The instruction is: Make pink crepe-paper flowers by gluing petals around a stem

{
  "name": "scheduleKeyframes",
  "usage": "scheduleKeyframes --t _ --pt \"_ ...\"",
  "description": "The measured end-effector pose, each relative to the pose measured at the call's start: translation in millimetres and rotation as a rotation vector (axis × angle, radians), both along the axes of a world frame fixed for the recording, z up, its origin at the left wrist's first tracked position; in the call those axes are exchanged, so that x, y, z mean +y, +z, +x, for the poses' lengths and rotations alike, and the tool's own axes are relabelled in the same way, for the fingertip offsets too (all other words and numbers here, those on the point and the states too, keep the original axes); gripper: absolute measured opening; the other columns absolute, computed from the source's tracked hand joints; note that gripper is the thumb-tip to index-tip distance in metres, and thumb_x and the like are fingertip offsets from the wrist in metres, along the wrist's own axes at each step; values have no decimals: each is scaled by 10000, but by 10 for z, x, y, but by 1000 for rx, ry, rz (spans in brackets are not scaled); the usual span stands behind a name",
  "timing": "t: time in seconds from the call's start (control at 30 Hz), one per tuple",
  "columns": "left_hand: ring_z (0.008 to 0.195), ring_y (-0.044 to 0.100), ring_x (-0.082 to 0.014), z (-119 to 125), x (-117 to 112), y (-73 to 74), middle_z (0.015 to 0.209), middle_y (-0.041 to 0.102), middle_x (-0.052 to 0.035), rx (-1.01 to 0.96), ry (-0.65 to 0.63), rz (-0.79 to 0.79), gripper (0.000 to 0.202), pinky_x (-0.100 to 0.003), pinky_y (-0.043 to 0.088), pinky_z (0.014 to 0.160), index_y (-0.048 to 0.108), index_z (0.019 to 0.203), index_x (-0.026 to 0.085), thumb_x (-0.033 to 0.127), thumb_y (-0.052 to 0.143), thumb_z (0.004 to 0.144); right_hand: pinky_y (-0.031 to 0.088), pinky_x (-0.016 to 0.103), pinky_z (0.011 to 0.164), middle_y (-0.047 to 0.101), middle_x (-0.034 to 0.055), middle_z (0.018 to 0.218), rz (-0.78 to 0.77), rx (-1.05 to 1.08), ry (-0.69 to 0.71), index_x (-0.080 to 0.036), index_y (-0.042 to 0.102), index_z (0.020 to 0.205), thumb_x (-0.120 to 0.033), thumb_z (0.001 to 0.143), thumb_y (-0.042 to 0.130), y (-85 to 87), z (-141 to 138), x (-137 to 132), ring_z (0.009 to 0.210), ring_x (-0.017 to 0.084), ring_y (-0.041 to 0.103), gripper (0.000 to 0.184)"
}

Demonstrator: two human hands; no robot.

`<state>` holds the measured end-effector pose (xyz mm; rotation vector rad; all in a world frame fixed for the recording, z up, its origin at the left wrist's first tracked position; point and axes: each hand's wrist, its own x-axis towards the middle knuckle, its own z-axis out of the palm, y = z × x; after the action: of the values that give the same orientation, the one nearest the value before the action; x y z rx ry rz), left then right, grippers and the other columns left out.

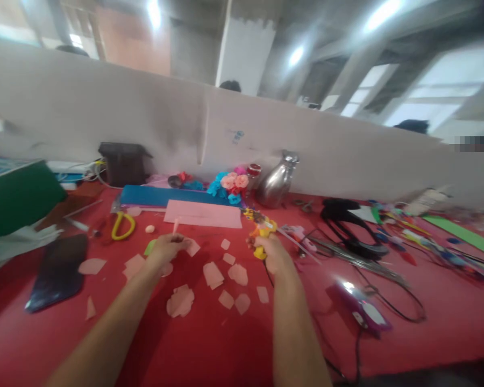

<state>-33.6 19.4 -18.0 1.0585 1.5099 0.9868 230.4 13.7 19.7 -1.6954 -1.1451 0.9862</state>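
Paper bits (213,275), thin and soft pink, lie all over the near middle of the red table (226,349). Some are small squares with straight sides, some are rounder like petals, and one ruffled piece (180,300) at the near side has a wavy edge. Most of them look flat.

I see my two bare hands, well apart over the table. My left hand (168,251) pinches a thin pink strip (176,224) that sticks up. A pink square (192,247) shows at those fingertips too, but I cannot tell if it is held. My right hand (269,248) is wrapped around a yellow glue gun (267,227) with some orange on it. The gun's front end points far and left.

Past the hands I see a long pink sheet (201,214), smooth and flat, with a blue sheet (177,198) behind it. Scissors (123,227) with yellow handles lie on the left. Bright flowers (234,185) and a shiny jug (276,183) are on the far side.
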Motion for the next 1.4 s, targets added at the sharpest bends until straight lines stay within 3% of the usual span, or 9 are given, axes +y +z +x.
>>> scheduleKeyframes --t 0.1,0.23,0.37,0.5,0.73,0.97,1.17,1.4 --pt "432 427 -73 15 38 -8 470 525 37 72 25 -36 81 -202 342 459 635 603 155 212 690 586 440 230 514 644 21 718 -41 293 157 -191 500 875 -149 548 516 64 -138 -48 533 122 572 330" --pt "486 496 -94 11 89 -82 509 568 22 54 64 -67 25 -202 389 501 635 616 162 142 650 619 334 193 422 620 -4 606 -78 378 254 -186 510 775 -128 512 557 89 -196 -79 465 90 479 274" --pt "525 540 -111 0 85 -119 578 614 2 38 45 -76 15 -210 408 505 638 645 162 168 648 636 321 195 429 609 -9 605 -72 508 367 -188 528 793 -204 575 605 104 -202 -110 487 91 448 231" --pt "508 525 -107 0 63 -82 555 598 0 58 20 -67 23 -206 399 494 641 639 154 177 645 640 310 202 436 653 22 739 -115 249 478 -172 560 817 -345 650 695 168 -301 -154 464 62 405 276" --pt "527 495 -101 -16 105 -98 578 595 5 208 17 -93 23 -205 363 490 641 626 166 173 628 643 418 241 593 667 28 797 -89 -256 457 -168 643 863 -382 705 633 199 -442 -129 719 172 591 266" --pt "592 541 -122 -5 90 -48 607 630 -6 256 -10 -81 40 -201 368 505 648 594 166 196 655 620 427 255 613 689 27 806 -53 -357 549 -170 652 823 -495 644 679 105 -495 -117 742 196 607 372" --pt "629 567 -134 -8 104 -86 658 669 -21 295 -33 -39 43 -206 396 540 676 631 162 187 641 630 401 250 587 688 44 754 -9 -533 518 -172 663 760 -385 687 647 11 -607 -106 706 197 612 226" --pt "671 613 -148 -4 100 -96 660 690 -30 242 -36 -48 51 -203 429 572 669 620 162 160 620 630 354 247 538 669 63 677 -41 -755 486 -183 689 815 -382 730 569 -12 -680 -103 680 215 620 247"
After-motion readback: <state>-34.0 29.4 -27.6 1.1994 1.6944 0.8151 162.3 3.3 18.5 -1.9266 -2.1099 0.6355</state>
